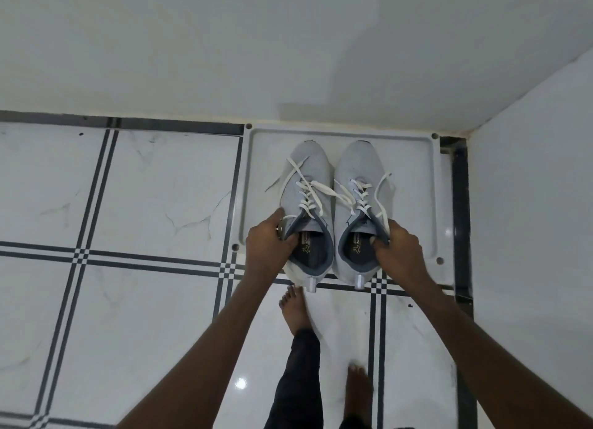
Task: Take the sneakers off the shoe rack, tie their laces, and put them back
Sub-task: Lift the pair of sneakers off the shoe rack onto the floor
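Observation:
Two light grey sneakers with loose white laces stand side by side on the white top shelf of the shoe rack (414, 185), toes toward the wall. My left hand (268, 241) grips the collar of the left sneaker (308, 185), thumb on its outer side. On the right sneaker (361, 172), my right hand (398, 249) holds the collar, fingers tucked inside the opening. Both heels overhang the rack's near edge. The laces lie untied across the uppers.
The rack sits in a corner, with a white wall (224, 50) behind it and another wall (539, 172) to the right. White floor tiles (144, 188) with black stripes spread to the left. My bare feet (293, 310) stand just before the rack.

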`<state>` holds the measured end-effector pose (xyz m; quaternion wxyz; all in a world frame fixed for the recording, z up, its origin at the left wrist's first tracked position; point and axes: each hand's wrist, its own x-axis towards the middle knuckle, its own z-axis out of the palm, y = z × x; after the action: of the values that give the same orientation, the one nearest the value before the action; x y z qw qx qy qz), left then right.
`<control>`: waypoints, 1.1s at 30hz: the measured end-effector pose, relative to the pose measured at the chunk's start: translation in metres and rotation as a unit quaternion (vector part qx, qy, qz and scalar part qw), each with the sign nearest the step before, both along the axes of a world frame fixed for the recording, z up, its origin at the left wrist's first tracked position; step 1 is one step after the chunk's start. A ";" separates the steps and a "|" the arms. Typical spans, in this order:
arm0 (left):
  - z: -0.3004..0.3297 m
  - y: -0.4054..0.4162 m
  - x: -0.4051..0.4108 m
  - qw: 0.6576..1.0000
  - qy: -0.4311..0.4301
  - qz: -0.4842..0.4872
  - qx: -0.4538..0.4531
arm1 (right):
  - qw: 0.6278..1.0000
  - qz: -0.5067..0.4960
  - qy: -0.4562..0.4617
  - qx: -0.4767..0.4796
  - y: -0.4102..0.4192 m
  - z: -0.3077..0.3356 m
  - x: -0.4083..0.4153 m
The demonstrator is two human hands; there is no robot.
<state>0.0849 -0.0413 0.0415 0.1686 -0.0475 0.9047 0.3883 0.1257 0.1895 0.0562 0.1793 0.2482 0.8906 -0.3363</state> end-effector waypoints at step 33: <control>-0.320 -0.080 0.262 0.997 -0.023 0.008 -0.075 | 0.999 -0.026 -0.044 0.011 -0.105 -0.328 0.244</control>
<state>0.3468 -0.1210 -0.2783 0.1821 -0.0764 0.9267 0.3197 0.3695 0.0849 -0.2715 0.2064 0.2874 0.8790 -0.3197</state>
